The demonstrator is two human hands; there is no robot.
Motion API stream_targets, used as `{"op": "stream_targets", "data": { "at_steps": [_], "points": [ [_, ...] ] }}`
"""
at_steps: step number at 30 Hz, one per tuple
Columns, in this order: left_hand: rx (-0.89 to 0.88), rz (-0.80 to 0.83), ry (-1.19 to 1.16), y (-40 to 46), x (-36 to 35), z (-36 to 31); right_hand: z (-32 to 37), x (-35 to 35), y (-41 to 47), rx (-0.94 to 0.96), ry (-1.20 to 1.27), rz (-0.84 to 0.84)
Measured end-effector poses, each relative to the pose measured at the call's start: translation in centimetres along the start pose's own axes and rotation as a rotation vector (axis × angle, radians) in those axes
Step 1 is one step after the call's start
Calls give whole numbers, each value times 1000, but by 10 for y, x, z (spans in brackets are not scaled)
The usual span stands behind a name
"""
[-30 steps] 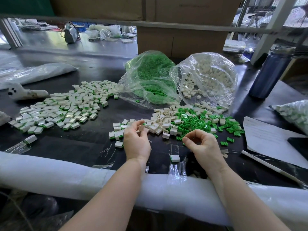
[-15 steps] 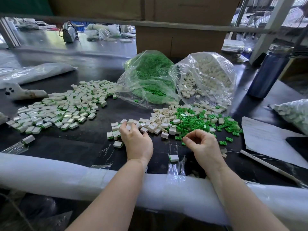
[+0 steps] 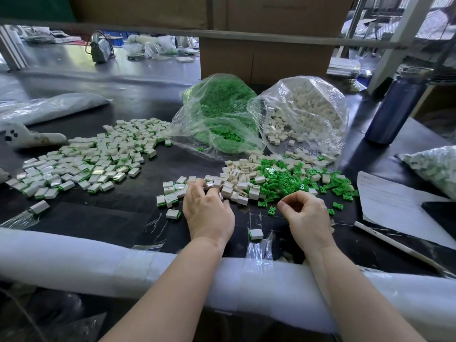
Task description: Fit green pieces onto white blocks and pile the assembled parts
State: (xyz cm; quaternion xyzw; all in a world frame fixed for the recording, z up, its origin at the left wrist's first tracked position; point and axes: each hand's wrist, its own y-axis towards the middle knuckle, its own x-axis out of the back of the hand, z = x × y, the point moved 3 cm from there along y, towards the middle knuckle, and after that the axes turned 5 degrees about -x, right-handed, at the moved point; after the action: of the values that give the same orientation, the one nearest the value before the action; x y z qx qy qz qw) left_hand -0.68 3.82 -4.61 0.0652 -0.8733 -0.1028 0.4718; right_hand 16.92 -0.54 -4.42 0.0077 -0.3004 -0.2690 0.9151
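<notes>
Surface (image 3: 118, 218): lying dark and glossy, edged along the near side by a white padded roll (image 3: 74, 257).
Left hand (image 3: 207, 208): resting palm down near centre, fingertips reaching into the loose white blocks (image 3: 237, 178); grip curling on a block, hold itself hard to tell.
Right hand (image 3: 306, 215): hovering just right of it, fingers curled inward, thumb and forefinger nearly meeting; anything pinched too small to make out.
Green pieces (image 3: 283, 181): lying scattered right of the white blocks, just beyond the right hand.
Assembled parts (image 3: 81, 164): spreading in a wide pile at far left; a single one (image 3: 255, 234) lying between the wrists.
Bags: green-filled bag (image 3: 217, 114) and white-filled bag (image 3: 306, 114) sitting side by side at the far centre.
Right edge: blue bottle (image 3: 394, 109) standing upright, paper sheet (image 3: 394, 206) lying flat.
Room: cardboard boxes (image 3: 259, 58) standing behind the bags.
</notes>
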Motion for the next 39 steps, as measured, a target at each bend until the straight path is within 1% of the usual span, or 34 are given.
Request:
{"op": "stream_targets", "data": {
  "at_steps": [3, 6, 9, 11, 12, 15, 17, 18, 20, 22, 24, 26, 30, 33, 36, 39],
  "points": [
    [19, -34, -6, 0, 0, 1, -1, -1, 0, 0, -81, 9],
    [34, -20, 74, 1, -1, 2, 1, -4, -1, 13, -157, 48],
    [50, -15, 122, 2, -2, 3, 5, -8, -4, 38, -329, 94],
    [58, -34, 111, 2, -2, 2, 8, -10, -5, 58, -415, 106],
    [58, -50, 89, 2, -1, 2, 9, -10, -5, 64, -417, 107],
    [20, -78, 44, 1, 1, 1, 10, -8, -6, 72, -320, 94],
    [-46, -76, 34, -1, 2, -2, 10, -7, -6, 81, -257, 89],
    [-87, -77, -9, -2, 2, -5, 10, -7, -6, 81, -227, 89],
    [-171, -66, -188, -4, 2, -10, 9, -6, -6, 88, -148, 93],
    [-237, -22, -364, -6, 2, -14, 10, -6, -7, 105, -65, 100],
    [-256, 35, -475, -8, 1, -16, 11, -5, -8, 111, 44, 101],
    [-229, 83, -588, -7, -2, -14, 11, -4, -8, 100, 135, 107],
    [-83, 208, -877, -5, -6, -11, 13, -5, -9, 68, 305, 182],
    [-7, 265, -1033, -5, -5, -9, 14, -4, -9, 30, 380, 210],
    [14, 305, -1095, -5, -3, -10, 14, -6, -9, -3, 396, 258],
    [-5, 353, -1087, -6, -3, -12, 16, -9, -11, -5, 393, 319]
  ]
}}
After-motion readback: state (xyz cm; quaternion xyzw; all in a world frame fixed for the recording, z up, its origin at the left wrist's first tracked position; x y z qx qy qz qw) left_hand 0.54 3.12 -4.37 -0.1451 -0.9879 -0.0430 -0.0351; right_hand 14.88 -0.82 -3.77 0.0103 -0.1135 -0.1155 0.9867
